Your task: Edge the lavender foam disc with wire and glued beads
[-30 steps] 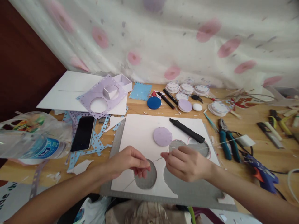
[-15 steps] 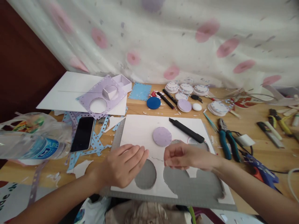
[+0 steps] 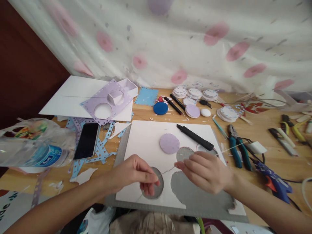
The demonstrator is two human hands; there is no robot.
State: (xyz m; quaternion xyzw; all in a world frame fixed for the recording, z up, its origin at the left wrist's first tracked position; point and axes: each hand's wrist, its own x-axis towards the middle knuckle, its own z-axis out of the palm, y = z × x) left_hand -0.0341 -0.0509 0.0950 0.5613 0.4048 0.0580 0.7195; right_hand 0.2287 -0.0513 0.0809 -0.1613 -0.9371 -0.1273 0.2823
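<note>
My left hand (image 3: 135,174) and my right hand (image 3: 207,170) each pinch one end of a thin crinkled thread (image 3: 167,171) stretched between them. Both hover low over a white foam sheet (image 3: 148,136) with round holes cut in it, lying on a grey cutting mat (image 3: 195,195). A lilac foam disc (image 3: 169,143) rests on the sheet just beyond my hands. A black craft knife (image 3: 195,136) lies on the sheet to the right of the disc.
A phone (image 3: 87,139) and a bagged water bottle (image 3: 36,152) lie at left among blue paper strips. Blue pliers (image 3: 235,146) and a blue glue gun (image 3: 273,183) sit at right. Paper discs (image 3: 193,93), pens and a blue disc (image 3: 160,108) line the back.
Half a second ago my left hand lay open and flat on the sheet; now it is pinched on the thread again, which is pulled taut between both hands.
</note>
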